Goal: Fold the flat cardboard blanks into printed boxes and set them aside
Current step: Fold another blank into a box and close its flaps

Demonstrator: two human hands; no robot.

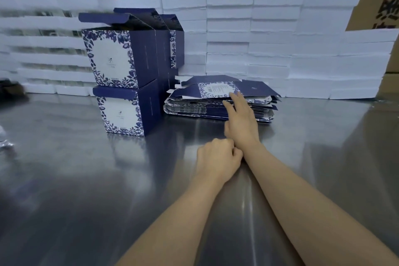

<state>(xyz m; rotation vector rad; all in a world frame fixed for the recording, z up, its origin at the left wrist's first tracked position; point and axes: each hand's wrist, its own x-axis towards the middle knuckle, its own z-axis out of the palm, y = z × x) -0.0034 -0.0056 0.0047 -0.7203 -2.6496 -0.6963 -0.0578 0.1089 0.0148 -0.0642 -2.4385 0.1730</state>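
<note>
R hand (238, 119) fingers spread on blank stack (218, 103), long axis L-R, dead ahead; L hand (217, 157) fisted, empty, nearer body.

The folded boxes (127, 71) are printed navy blue on the sides, with white front panels framed by blue floral leaf patterns. The stack of flat blanks (220, 101), at three o'clock from the boxes, is coloured the same navy, with a white, flower-bordered label panel. White blocks (280, 34) are seen at twelve o'clock, brown cartons (380, 6) with black characters behind. The table (86, 179) is reflective steel grey.
</note>
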